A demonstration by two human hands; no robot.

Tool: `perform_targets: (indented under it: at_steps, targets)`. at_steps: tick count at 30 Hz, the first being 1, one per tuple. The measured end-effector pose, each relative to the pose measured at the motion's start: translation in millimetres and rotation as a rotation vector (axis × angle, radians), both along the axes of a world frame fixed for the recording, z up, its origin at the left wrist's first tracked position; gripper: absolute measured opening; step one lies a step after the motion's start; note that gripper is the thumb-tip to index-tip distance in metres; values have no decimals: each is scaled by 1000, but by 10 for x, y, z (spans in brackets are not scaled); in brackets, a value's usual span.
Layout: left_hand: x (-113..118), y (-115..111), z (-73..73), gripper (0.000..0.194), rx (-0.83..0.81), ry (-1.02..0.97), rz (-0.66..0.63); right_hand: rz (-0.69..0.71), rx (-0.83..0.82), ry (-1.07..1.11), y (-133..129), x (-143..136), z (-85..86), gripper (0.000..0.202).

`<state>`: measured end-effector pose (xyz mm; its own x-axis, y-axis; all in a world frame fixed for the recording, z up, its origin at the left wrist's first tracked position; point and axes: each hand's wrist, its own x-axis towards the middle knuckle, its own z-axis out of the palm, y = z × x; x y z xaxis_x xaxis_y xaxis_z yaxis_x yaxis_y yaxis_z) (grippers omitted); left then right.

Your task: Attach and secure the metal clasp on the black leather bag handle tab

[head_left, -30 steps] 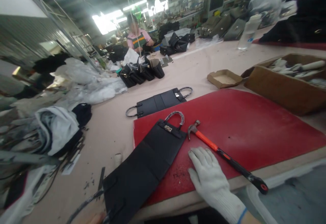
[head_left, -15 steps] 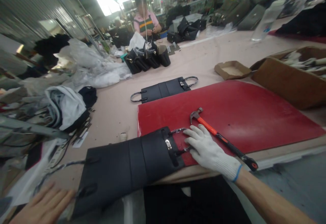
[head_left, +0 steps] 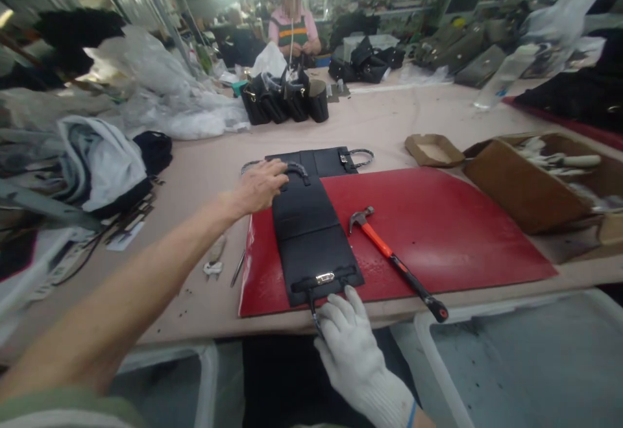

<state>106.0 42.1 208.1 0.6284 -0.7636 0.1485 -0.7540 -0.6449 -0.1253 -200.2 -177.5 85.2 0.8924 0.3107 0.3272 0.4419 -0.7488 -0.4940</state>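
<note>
A flat black handbag body [head_left: 311, 233] lies lengthwise on the red board [head_left: 438, 220], with a wrapped handle at each end. My bare left hand [head_left: 263, 185] has its fingers curled at the far end, by the far handle [head_left: 296, 168]. My right hand [head_left: 353, 344], in a white knit glove, has its fingers bent over the near handle [head_left: 314, 314], close to the silver clasp [head_left: 325, 278]. The glove hides part of that handle. Right of the bag body rests a claw hammer [head_left: 379, 240] with an orange and black grip. Another flat bag body [head_left: 326, 161] lies behind.
A small cardboard tray [head_left: 435, 149] and a cardboard box [head_left: 525, 185] stand at the right. Snips [head_left: 213, 267] and a thin metal tool [head_left: 237, 269] lie at the left. Black bags [head_left: 282, 104] stand farther back, with a co-worker [head_left: 293, 26] beyond. A clear bottle [head_left: 506, 78] stands at the far right.
The near bag body has turned from lying crosswise at the front edge to lengthwise on the red board. My left hand has moved from the near left to its far end.
</note>
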Motion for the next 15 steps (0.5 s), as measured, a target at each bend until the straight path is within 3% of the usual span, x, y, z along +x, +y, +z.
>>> perform_targets:
  at_steps: [2,5,8,11,15]
  targets:
    - [-283,-93,-415,30,-123,77,74,16,1,26,61,-17,-19,24]
    - [-882,2,-1012,32,-322,186,231,56,26,87,98,-41,-6,33]
    - [-1438,136,-1430,40,-445,181,425,147,70,114,68,4,83,33]
    - [-1749,160,-1627,44,-488,159,527,161,127,9,-139,146,187,26]
    - [-1853,79,-1581,49,-515,118,704,-184,36,-195,-621,406,154,29]
